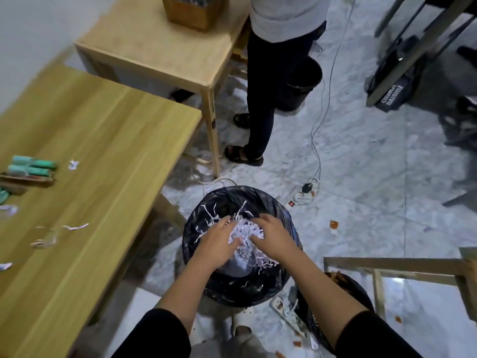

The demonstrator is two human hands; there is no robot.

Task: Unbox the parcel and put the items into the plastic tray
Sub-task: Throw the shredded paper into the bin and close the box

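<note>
Both my hands are over a bin lined with a black bag (206, 202) on the floor. Between them is a clump of white shredded paper filling (246, 232). My left hand (219, 241) presses it from the left and my right hand (271, 236) from the right, fingers spread around it. Loose strips lie inside the bag. On the wooden table (90, 151) to my left, green-capped items (33, 166) lie at the left edge with a few paper scraps (73, 165). No parcel or plastic tray is in view.
A person in dark trousers and sandals (260, 99) stands beyond the bin beside a smaller wooden table (160, 47) holding a brown box (192, 11). Power strips (302, 196) and cables lie on the marble floor. A second bin (340, 301) and a wooden frame (413, 267) sit at right.
</note>
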